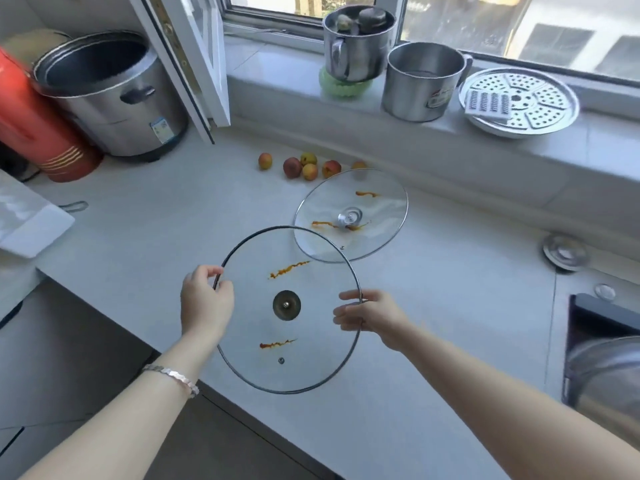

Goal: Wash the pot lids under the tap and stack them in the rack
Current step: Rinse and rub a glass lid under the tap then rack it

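Head view shows a person holding a glass lid (286,305) up off the counter (450,306), just above its near edge. The left hand (206,299) has its fingers curled round the metal rim at the upper left. The right hand (370,317) pinches the rim on the opposite side, and its fingertips show through the glass. Holding it at the edge from both sides likely steadies a wide, slippery pane and keeps the fingers away from the two orange sauce streaks on its face. The lid is tilted toward the camera, with the centre fitting and the small vent hole in plain sight.

A second lid (349,216) lies on the counter just behind the first, resting domed side down so its knob fitting faces up. It has orange smears too, so it seems to be waiting its turn. Beyond it sit a few small fruit (304,166), clear of the work. Metal pots (420,81) and a steamer tray (519,102) stand on the sill by the window.

Neither the tap nor the rack is in view, so both lids look unwashed and the task is at its start, with this lid probably about to be carried to the water.
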Motion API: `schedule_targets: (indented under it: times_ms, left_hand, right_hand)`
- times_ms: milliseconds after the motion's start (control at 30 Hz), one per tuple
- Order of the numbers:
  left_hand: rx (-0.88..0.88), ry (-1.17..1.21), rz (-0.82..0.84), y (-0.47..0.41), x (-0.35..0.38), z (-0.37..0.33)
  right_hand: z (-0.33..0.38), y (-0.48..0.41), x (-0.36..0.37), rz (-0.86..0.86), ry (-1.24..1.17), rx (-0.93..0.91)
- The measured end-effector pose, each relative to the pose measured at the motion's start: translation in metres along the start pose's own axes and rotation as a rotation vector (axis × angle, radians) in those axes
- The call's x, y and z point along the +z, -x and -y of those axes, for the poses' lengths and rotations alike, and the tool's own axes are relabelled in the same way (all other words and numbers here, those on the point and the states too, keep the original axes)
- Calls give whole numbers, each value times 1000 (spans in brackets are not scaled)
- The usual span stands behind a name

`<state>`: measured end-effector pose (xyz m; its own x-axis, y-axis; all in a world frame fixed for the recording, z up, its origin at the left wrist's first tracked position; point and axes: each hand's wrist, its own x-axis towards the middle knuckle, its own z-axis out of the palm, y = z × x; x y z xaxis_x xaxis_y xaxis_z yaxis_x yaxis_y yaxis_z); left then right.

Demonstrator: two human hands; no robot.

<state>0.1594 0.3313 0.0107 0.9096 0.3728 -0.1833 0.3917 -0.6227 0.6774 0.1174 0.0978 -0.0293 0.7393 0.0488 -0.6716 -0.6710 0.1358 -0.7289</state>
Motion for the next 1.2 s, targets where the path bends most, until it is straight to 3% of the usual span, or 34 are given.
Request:
schedule_targets:
  times_ms: [133,300,400,533,667,900,1033,1200]
  left_hand:
    - [-38,13,165,29,31,-31]
    - [-315,371,702,105,88,-89]
    - [-372,354,930,154,125,-118]
    - [-388,299,1082,237,181,-152]
    - [-338,300,1093,331,234,-177]
    - [-221,381,942,466,301,-227]
    - [-190,418,836,508,323,-252]
    - [-169,426,761,527,340,-273]
  right_hand:
    - [3,63,-86,-32,-19,-32]
    - [-15,149,-196,-133,-68,-30]
    - [-35,197,-259,-181,-120,-15]
    - [-67,256,-340,-249,-173,-35]
    - [-103,309,-426,-347,-140,-66]
    - [-146,367,-549,-593,41,-113]
    - [-161,369,-617,-839,484,-82]
    - [-160,363,-662,-927,900,-82]
